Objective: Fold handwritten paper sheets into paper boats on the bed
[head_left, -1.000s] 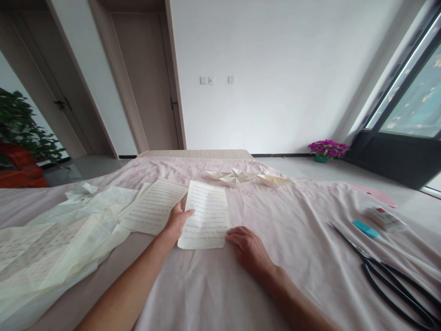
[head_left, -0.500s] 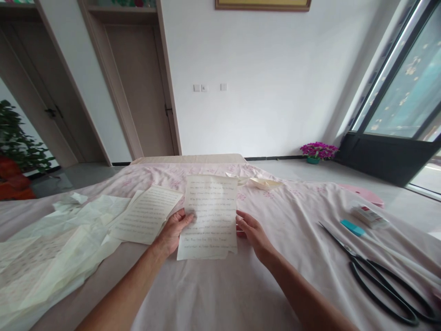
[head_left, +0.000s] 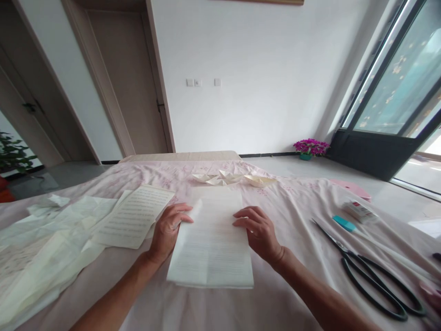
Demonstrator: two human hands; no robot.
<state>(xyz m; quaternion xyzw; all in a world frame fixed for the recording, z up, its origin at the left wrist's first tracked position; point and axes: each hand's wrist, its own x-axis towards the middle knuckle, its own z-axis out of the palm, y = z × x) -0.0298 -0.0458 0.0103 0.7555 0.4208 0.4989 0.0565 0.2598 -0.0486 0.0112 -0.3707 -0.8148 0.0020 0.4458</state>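
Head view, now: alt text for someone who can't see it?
A person's left hand and right hand are at opposite side edges of a blurred, pale paper sheet over a pink cloth. Paper boats sit beyond it; written sheets lie to the left, black-handled scissors to the right.

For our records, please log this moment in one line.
left hand: at left edge of paper; right hand: at right edge; scissors: farther right
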